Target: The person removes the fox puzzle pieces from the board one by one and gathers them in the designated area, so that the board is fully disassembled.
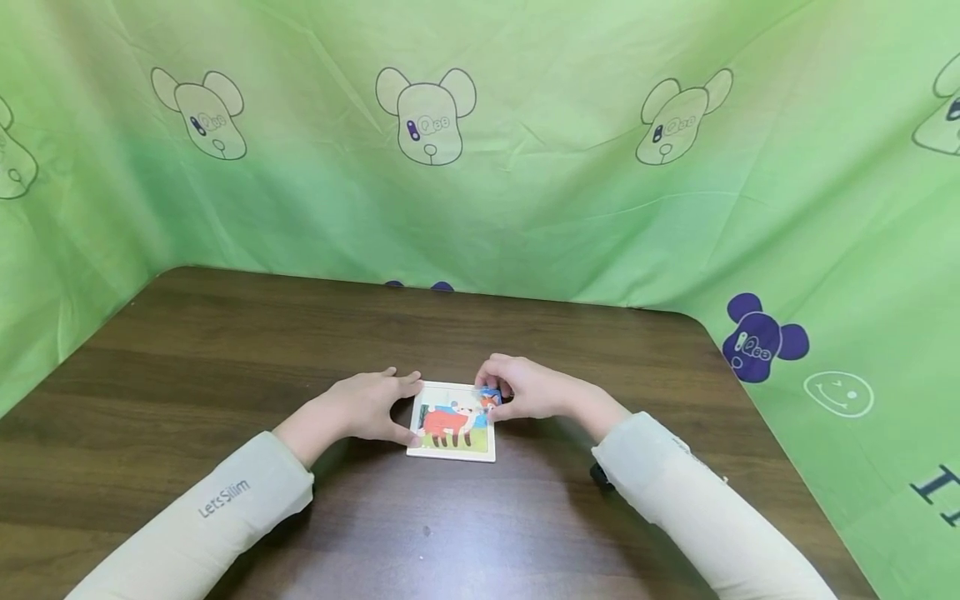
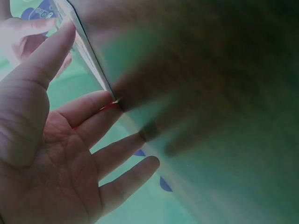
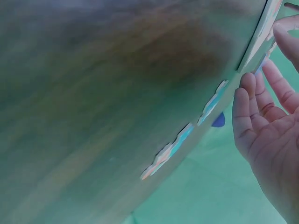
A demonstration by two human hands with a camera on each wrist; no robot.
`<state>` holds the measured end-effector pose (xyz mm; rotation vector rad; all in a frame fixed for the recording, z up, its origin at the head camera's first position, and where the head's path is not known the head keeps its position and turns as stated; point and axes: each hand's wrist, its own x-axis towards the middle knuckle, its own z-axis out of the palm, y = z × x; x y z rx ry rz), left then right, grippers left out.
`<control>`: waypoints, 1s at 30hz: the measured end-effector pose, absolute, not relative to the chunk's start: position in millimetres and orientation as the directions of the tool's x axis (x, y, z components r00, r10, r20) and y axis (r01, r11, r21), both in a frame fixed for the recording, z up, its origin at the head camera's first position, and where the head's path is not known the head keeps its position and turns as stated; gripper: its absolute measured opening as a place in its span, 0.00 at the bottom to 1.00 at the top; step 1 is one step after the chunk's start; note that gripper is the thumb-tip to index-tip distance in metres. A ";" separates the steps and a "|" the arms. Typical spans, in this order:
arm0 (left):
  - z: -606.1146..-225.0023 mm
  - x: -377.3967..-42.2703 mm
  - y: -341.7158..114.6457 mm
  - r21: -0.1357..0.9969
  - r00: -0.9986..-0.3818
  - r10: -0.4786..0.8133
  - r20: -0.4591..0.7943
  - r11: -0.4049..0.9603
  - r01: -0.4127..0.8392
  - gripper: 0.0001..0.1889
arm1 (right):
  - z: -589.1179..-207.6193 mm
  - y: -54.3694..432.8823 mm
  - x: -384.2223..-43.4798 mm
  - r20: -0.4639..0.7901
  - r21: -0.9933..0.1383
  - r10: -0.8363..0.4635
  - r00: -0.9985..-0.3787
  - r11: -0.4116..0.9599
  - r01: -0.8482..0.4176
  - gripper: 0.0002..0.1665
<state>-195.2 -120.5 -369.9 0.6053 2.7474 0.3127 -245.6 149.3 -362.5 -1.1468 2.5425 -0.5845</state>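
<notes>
A small square picture puzzle (image 1: 450, 421) in a white frame lies on the brown table, showing a red animal with a white head on green ground. My left hand (image 1: 367, 406) rests along its left side, thumb near the lower corner and index finger near the upper one. In the left wrist view the fingers of the left hand (image 2: 79, 135) are nearly straight and spread. My right hand (image 1: 528, 390) pinches a blue and orange puzzle piece (image 1: 490, 398) at the upper right corner of the frame. In the right wrist view the right hand (image 3: 273, 112) partly hides that piece.
Two loose flat pieces, one nearer (image 3: 169, 153) and one farther (image 3: 213, 102), lie on the table in the right wrist view. A green curtain (image 1: 480, 217) with bear drawings hangs behind the table's far edge and along its sides. The wooden tabletop (image 1: 300, 325) surrounds the puzzle.
</notes>
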 end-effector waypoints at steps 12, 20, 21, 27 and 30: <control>-369.9 -194.3 -120.7 0.272 -0.861 0.445 -0.248 0.885 0.379 0.44 | -358.7 172.9 -237.0 -0.073 -0.473 -0.744 -0.664 0.612 -0.634 0.20; -370.4 -194.0 -120.6 0.274 -0.862 0.445 -0.242 0.884 0.379 0.44 | -359.6 191.7 -234.3 -0.067 -0.467 -0.732 -0.678 0.624 -0.627 0.21; -370.4 -194.1 -120.6 0.273 -0.862 0.446 -0.241 0.883 0.381 0.44 | -359.4 193.8 -233.9 -0.065 -0.465 -0.729 -0.681 0.626 -0.626 0.21; -370.0 -194.4 -120.5 0.273 -0.862 0.443 -0.246 0.885 0.377 0.44 | -359.6 206.4 -231.1 -0.064 -0.466 -0.706 -0.705 0.645 -0.605 0.20; -369.6 -193.5 -120.3 0.276 -0.861 0.444 -0.246 0.884 0.377 0.44 | -359.8 213.1 -229.3 -0.061 -0.469 -0.700 -0.712 0.649 -0.598 0.20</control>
